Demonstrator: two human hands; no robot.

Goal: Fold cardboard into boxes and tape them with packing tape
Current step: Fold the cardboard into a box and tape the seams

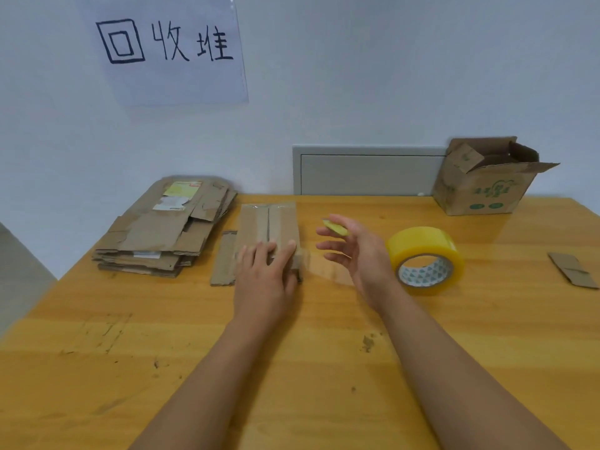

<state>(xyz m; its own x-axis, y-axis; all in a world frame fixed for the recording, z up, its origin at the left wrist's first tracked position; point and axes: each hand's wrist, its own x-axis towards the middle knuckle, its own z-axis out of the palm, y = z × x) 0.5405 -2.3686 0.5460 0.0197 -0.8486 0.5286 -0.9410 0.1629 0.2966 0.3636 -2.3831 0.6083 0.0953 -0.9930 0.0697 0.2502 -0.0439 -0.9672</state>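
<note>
Cardboard box (269,227) lies flat, lengthwise away, under left hand (264,274).

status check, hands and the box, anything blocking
Left hand flat on small box, pressing. Right hand open beside it, small yellow piece at fingertips. Tape roll right of hand. Nothing blocking.

The small brown cardboard box (269,227) lies flat under my left palm, clear tape over its centre seam. My yellow packing tape roll (425,258) stands tilted on the table (324,368) just right of it.
</note>
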